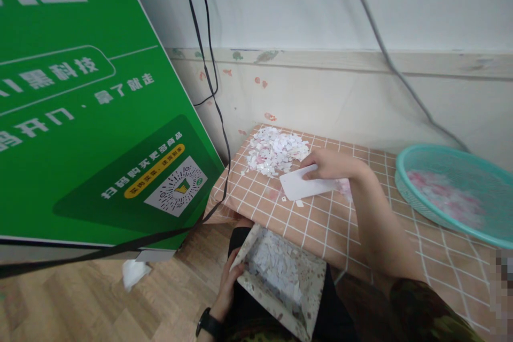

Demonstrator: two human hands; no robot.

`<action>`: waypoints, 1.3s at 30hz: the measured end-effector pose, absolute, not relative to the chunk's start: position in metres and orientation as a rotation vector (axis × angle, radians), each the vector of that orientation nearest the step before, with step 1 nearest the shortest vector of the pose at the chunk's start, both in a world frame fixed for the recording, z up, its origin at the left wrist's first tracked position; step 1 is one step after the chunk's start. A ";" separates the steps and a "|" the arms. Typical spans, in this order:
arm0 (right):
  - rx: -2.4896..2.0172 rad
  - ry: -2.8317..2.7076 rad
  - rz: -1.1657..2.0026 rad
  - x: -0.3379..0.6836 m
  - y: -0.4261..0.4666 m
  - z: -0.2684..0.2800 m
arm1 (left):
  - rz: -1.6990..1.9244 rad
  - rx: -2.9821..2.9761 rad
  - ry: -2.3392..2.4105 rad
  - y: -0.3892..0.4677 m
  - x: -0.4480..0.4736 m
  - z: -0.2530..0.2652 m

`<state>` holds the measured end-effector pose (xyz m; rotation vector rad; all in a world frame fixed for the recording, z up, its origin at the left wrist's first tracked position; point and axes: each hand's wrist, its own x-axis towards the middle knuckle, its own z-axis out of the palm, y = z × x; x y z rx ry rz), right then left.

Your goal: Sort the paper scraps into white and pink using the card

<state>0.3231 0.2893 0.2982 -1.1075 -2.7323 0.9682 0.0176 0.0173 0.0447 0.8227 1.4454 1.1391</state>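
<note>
My right hand (pixel 326 164) is closed on a flat white card (pixel 302 184), held low over the brown checked tablecloth (pixel 248 197). Just left of it lies a pile of small white paper scraps (pixel 276 150), some tinged pink. A few loose scraps (pixel 299 203) sit by the card's near edge. Below the table edge, a speckled rectangular tray (pixel 262 293) rests on my lap with many pale scraps (pixel 276 259) inside. My left hand (pixel 231 278) grips the tray's left rim. Something pinkish (pixel 343 187) shows under my right wrist, too blurred to name.
A turquoise mesh basket (pixel 420 215) with pink and white bits stands on the right of the table. A large green printed panel (pixel 120 144) fills the left. Black cables (pixel 218 101) hang beside the table's left end. Behind is a wall (pixel 340 96); a crumpled white item (pixel 135 273) lies on the floor.
</note>
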 end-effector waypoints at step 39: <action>-1.682 -2.255 0.595 0.364 0.248 0.320 | 1.150 0.836 1.391 0.021 0.010 0.021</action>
